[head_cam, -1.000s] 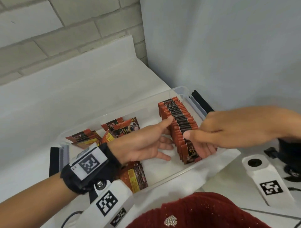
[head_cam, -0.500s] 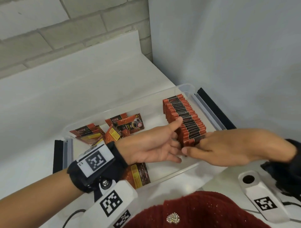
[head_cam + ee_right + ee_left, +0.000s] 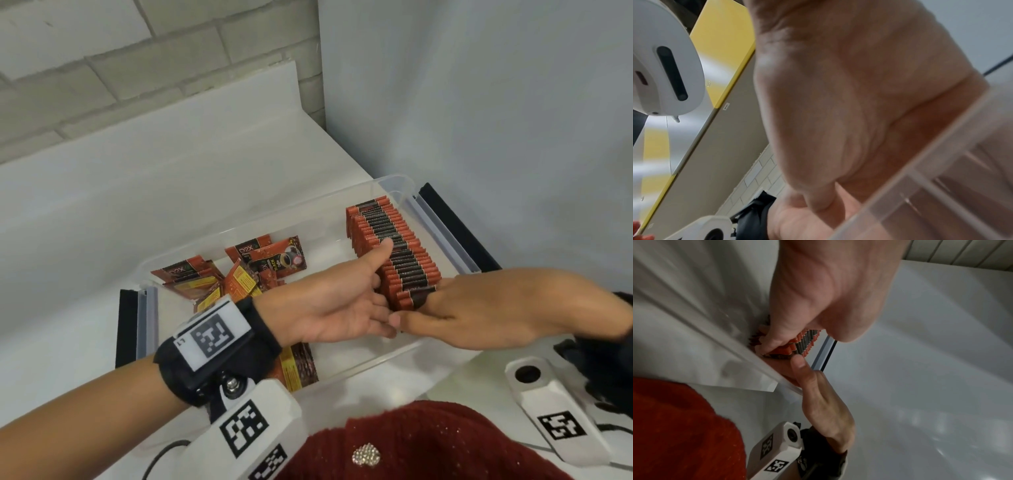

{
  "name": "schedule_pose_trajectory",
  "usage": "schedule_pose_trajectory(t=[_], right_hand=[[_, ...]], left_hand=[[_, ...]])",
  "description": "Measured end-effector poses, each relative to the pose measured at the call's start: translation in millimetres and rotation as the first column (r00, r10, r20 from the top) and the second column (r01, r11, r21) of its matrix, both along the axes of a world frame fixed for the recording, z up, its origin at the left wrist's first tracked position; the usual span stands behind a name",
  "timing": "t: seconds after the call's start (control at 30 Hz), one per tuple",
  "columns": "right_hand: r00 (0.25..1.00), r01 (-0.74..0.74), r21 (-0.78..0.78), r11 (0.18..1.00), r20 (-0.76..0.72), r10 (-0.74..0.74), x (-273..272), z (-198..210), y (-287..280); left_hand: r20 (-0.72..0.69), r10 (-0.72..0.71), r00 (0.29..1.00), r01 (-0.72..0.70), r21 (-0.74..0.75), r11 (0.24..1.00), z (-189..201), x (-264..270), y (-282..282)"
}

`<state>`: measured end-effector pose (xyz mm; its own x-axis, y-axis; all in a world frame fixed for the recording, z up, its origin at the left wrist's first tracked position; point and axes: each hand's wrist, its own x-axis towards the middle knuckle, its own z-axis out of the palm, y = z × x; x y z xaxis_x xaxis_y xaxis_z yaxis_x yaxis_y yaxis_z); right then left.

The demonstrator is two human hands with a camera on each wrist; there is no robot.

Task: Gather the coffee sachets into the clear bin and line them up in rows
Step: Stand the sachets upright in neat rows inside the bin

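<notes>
A clear bin (image 3: pixel 274 219) sits on the white counter. A tight row of red-and-black coffee sachets (image 3: pixel 394 240) stands on edge along its right side. My left hand (image 3: pixel 382 277) lies against the row's left flank, thumb resting on top and fingers stretched along the side. My right hand (image 3: pixel 421 308) covers the row's near end and presses it with straight fingers. The left wrist view shows the row (image 3: pixel 805 342) squeezed between both hands. Loose sachets (image 3: pixel 246 270) lie flat in the bin's left half. One more sachet (image 3: pixel 298 370) shows under my left wrist.
Black lid clips flank the bin at the right (image 3: pixel 455 226) and left (image 3: pixel 126 325) ends. A grey wall stands close on the right and a brick wall behind. My red knit top (image 3: pixel 428 442) is near the front edge. A white dispenser (image 3: pixel 663 65) hangs above.
The right hand dropped from the top of the front sachets to the row's near end, and the leaning front sachets now stand tight. The left hand stayed on the row's left side.
</notes>
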<state>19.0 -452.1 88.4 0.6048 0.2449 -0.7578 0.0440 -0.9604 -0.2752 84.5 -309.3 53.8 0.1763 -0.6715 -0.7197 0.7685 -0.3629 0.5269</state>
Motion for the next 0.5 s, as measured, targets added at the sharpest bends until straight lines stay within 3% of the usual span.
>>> schedule_pose_trajectory(t=[0.23,0.5], right_hand=[[0.998,-0.016,0.022,1.000,0.063,0.014,-5,8,-6],[0.997,0.010,0.042,0.999,0.074,-0.013,2,27,-13]], left_hand=[[0.107,0.048,0.993,-0.056,0.075,0.996,0,6,1],[0.209,-0.016,0.978,-0.010,0.123,0.992,2,23,14]])
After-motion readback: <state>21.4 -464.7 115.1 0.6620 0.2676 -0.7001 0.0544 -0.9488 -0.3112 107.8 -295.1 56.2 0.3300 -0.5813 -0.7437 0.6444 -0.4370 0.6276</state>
